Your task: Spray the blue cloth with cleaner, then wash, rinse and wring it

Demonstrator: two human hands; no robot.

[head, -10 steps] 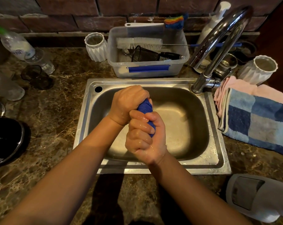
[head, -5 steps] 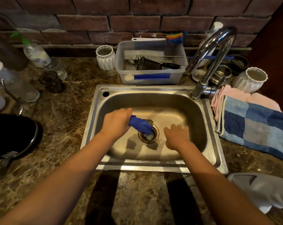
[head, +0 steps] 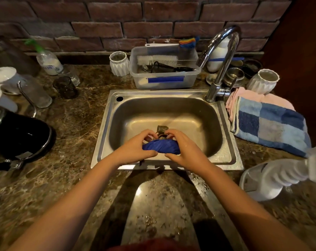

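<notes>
both hands [head: 135,148] [head: 185,151] grip the twisted blue cloth [head: 161,146] over the sink [head: 224,160]

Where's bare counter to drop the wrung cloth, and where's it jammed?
Free: the marble strip between the sink rim and the black pot, and the front counter between the forearms. Crowded: behind the sink, with the plastic tub and faucet; right side, under the checked towel. Both hands, left hand and right hand, hold the blue cloth.
</notes>
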